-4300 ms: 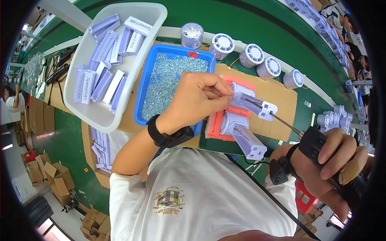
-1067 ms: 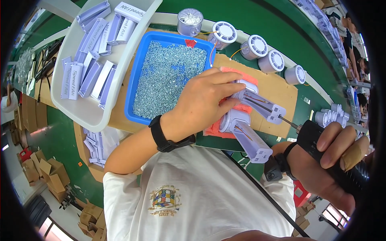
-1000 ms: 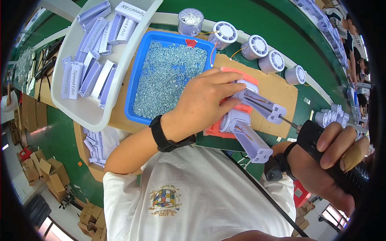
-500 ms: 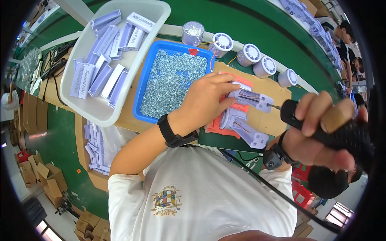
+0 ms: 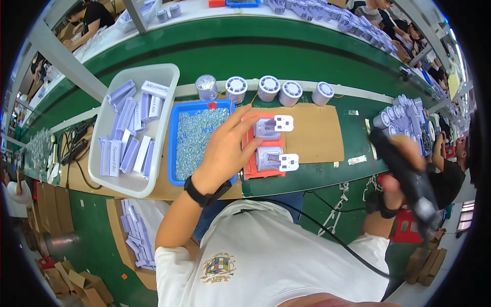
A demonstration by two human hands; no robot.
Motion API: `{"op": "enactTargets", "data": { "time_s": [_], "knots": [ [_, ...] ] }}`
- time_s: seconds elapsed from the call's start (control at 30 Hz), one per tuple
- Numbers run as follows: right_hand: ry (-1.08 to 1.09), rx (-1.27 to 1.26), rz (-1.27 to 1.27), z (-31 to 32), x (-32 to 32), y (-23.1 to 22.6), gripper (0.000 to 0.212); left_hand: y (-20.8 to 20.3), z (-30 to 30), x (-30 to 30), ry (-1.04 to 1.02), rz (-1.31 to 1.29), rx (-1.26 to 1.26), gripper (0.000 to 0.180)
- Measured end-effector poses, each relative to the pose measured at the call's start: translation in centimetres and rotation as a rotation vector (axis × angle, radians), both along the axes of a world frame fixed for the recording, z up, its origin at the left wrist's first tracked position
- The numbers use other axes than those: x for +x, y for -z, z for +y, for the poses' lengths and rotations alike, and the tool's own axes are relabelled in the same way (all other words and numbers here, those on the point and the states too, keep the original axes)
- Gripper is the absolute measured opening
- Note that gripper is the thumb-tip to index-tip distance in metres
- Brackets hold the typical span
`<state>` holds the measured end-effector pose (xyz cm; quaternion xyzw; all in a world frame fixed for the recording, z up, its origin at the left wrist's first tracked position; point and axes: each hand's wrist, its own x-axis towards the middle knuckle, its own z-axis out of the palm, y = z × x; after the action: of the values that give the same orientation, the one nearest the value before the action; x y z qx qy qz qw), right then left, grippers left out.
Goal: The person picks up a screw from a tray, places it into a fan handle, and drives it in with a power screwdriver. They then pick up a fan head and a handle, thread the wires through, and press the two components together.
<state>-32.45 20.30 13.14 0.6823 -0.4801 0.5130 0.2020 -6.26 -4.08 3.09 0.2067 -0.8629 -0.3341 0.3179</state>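
Observation:
My left hand [image 5: 220, 148] reaches over the edge of a blue tray of small silver screws [image 5: 197, 138]. Its thumb and a finger straddle the near-left end of a pale purple plastic fan housing [image 5: 268, 128], which lies on an orange-red cloth [image 5: 249, 137]. Just below it rests a second similar housing [image 5: 268, 158], its white end plate facing up. Off to the right, my right hand [image 5: 406, 158] is wrapped round a black electric screwdriver [image 5: 404, 171], held in the air away from both housings. Motion blurs that hand and the tool.
A white bin [image 5: 97, 158] of purple casings stands left. Several round fan heads [image 5: 269, 88] line the back edge. Brown cardboard [image 5: 317, 133] lies right of the cloth. More fan parts [image 5: 401, 115] are piled at far right. A black cable [image 5: 327, 225] crosses my front.
My right hand has swung the screwdriver away from the upper housing, out to the right. The left hand stays at that housing with its fingers spread a little wider. The view has shifted.

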Motion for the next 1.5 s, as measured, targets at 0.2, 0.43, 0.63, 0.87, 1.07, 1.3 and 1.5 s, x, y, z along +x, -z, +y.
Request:
{"op": "enactTargets", "data": {
  "time_s": [0.2, 0.43, 0.63, 0.87, 1.07, 1.3, 1.5],
  "knots": [
    [0.443, 0.654, 0.229, -0.8, -1.0, 9.9, 0.046, -0.3, 1.3, 1.9, 0.019, -0.015, -0.016, 0.04],
    [0.378, 0.859, 0.301, -3.3, -1.4, 11.1, 0.054, 0.9, 3.7, 3.2, 0.097, -0.091, -0.113, 0.045],
    [0.275, 1.153, 0.379, -3.4, -1.4, 7.0, 0.06, 2.0, 4.5, 3.4, 0.093, -0.061, -0.075, 0.051],
    [-0.192, 0.527, 0.43, -10.9, 5.3, -0.1, 0.048, 2.6, 4.2, 3.3, 0.076, -0.052, -0.078, 0.054],
    [-0.568, 0.664, 0.692, -15.2, 4.8, 2.2, 0.039, 2.4, 4.1, 3.0, 0.056, -0.051, -0.024, 0.054],
    [-0.341, 0.639, 0.423, -17.0, 2.0, -4.2, 0.029, 2.1, 3.8, 3.2, 0.041, -0.065, -0.007, 0.05],
    [0.223, 0.723, 0.033, -27.0, -7.4, -3.6, 0.037, -1.9, 4.4, 5.9, -0.042, -0.123, -0.097, 0.043]
  ]
}}
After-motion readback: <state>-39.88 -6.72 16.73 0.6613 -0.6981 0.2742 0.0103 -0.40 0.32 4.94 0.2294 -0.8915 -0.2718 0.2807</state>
